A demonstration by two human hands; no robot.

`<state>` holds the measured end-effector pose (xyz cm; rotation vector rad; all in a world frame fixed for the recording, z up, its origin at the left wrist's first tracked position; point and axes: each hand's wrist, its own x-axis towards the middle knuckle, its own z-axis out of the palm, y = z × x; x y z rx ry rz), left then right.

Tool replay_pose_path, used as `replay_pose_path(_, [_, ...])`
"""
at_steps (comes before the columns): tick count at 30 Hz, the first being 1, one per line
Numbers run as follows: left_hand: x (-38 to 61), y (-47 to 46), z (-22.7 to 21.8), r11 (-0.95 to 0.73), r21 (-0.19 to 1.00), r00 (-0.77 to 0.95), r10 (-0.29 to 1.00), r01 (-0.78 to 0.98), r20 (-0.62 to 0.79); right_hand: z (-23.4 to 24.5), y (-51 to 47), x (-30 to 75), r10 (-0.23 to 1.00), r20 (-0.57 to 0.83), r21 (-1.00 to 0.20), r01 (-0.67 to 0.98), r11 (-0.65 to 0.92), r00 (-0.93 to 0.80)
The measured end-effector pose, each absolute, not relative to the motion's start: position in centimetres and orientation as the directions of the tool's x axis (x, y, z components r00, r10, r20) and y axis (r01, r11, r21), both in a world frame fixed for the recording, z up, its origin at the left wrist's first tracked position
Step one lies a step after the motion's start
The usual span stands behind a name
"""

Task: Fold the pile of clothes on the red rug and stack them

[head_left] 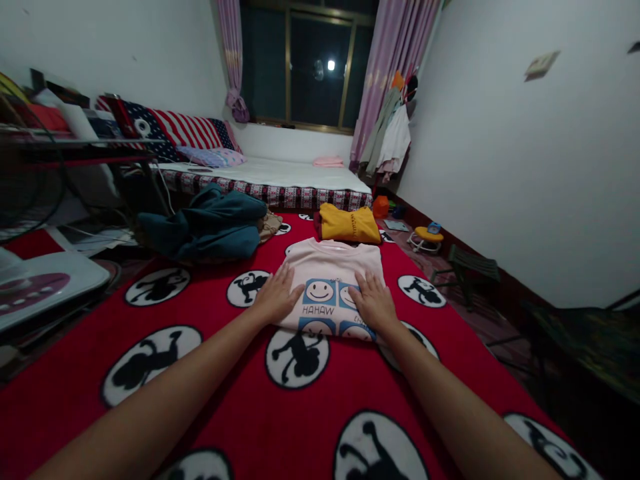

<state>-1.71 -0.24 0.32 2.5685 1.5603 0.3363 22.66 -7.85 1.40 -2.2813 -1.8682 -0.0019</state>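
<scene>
A folded pale pink shirt point(327, 267) with blue smiley-face squares lies on a red blanket point(240, 387) printed with black-and-white monkey circles. My left hand point(276, 297) rests flat on the shirt's left edge, fingers spread. My right hand point(374, 303) lies flat on the shirt's right side, fingers stretched out. Neither hand holds anything. Just beyond the shirt sits a folded yellow garment point(349, 224).
A heap of teal clothing point(210, 227) lies at the blanket's far left. Behind it is a mattress point(280, 177) with pillows under a dark window. A fan point(25, 173) and a white board point(40, 283) stand left. Clothes hang at the right wall, above small stools point(467, 267).
</scene>
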Motion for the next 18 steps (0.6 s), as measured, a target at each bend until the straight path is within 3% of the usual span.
replay_pose_path(5, [-3.6,-1.2,2.1,-0.452,0.051,0.447,0.890,0.891,0.085,2.5,-9.6,22.9,0.968,0.094,-0.127,0.968,-0.218,0.230])
replay_pose_path(8, [-2.8,-1.5,4.4,-0.506,-0.008,0.500,0.851,0.863,0.160,3.8,-9.2,22.5,0.966,0.151,-0.072,0.977,-0.201,0.210])
replay_pose_path(11, [-0.2,-0.8,5.4,-0.657,0.047,0.628,0.737,0.752,0.250,4.4,-7.3,21.6,0.963,0.259,-0.083,0.995,-0.056,0.076])
replay_pose_path(13, [1.7,0.6,4.8,-0.723,0.122,0.689,0.687,0.680,0.230,4.2,-5.4,21.3,0.960,0.276,-0.083,0.994,0.074,-0.049])
replay_pose_path(18, [4.2,6.6,2.0,-0.657,0.247,0.610,0.754,0.712,0.246,2.8,-0.4,23.0,0.962,0.255,-0.061,0.991,0.118,-0.098])
